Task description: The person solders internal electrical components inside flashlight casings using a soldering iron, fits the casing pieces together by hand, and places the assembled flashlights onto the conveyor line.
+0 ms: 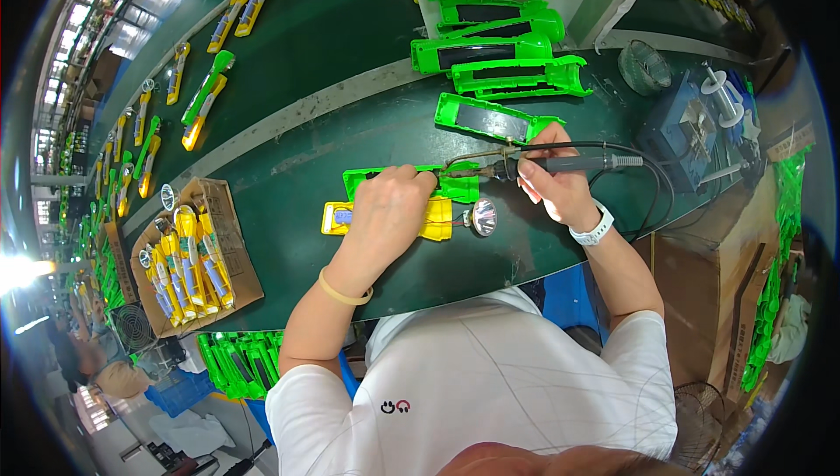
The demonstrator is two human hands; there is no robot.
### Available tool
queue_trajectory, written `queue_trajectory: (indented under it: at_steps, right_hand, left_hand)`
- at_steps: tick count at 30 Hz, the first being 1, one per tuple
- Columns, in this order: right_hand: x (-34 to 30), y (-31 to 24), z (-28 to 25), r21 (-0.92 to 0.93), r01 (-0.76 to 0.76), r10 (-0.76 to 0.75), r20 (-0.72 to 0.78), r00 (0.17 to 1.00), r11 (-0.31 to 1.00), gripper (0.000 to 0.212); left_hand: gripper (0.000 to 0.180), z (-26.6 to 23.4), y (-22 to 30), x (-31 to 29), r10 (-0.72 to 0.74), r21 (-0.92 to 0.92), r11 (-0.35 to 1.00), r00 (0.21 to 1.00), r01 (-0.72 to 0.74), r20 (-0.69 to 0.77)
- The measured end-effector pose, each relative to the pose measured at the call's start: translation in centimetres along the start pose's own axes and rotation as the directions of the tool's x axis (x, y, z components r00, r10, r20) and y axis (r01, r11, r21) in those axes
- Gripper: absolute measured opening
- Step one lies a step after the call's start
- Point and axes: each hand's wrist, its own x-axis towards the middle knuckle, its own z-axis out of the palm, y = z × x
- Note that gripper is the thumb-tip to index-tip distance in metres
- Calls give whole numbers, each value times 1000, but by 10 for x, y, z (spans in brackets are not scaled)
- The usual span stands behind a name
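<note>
My right hand (560, 189) grips a soldering iron (577, 163) by its dark handle, with the tip pointing left. A thin curved tube runs along the iron toward its tip. My left hand (383, 213) is closed with its fingers bent down over a green plastic half-shell (461, 187), close to the iron's tip. The exact contact under those fingers is hidden. Just nearer to me lies a yellow flashlight body (437, 220), partly covered by the same hand. A round silver reflector (482, 217) hangs off its right end on thin wires.
Several green half-shells (499, 117) lie beyond my hands. A cardboard box (241, 253) of yellow flashlight bodies stands at left. More flashlight assemblies (206, 100) line the far left. At right are a blue soldering station (674, 139), a wire-mesh cup (645, 67) and a looping cable (669, 205).
</note>
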Motion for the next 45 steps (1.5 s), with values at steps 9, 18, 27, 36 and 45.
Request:
queue_trajectory:
  at_steps: [9,18,27,36,45]
  right_hand:
    - [-4,-7,-3,-249,-33,48,53,997,968,24]
    - [3,-5,0,-495,60,-6,111,994,867,23]
    - [-8,-2,-16,-155,67,-65,22,998,986,25]
    - [0,3,11,-40,96,-98,-60,993,995,26]
    - [14,20,28,50,38,-35,-47,998,998,31]
  left_hand:
    - [2,2,-1,1,-30,10,999,1000,30,-9]
    - [2,4,1,3,-28,14,1000,1000,28,-12]
    - [5,4,2,4,-17,15,1000,1000,17,-15]
    - [3,6,4,4,-34,38,999,999,35,-13]
    - [1,6,6,5,-48,41,998,999,49,-10]
